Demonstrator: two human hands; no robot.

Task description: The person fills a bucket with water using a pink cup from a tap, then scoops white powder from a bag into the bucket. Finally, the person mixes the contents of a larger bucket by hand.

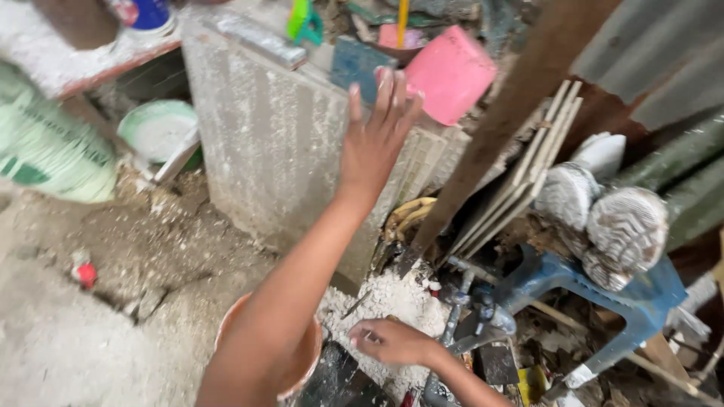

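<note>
1. Your right hand (392, 341): low, fingers curled loosely on white rubble (392, 298), clamped on nothing you can see; it seems to brace you.
2. Orange bucket (302, 362): just under your left forearm, on the floor, mostly hidden.
3. Blue stool (641, 301): right, tipped among debris, carrying dusty shoes (611, 218).
4. Your left hand (375, 136): raised, fingers spread apart, holding nothing, in front of the grey slab (264, 143), which stands on edge.
5. Tiles (528, 173): leaned beside a brown post (505, 120).
6. Pink tub (450, 73): tilted atop the slab, just beyond your fingertips.
</note>
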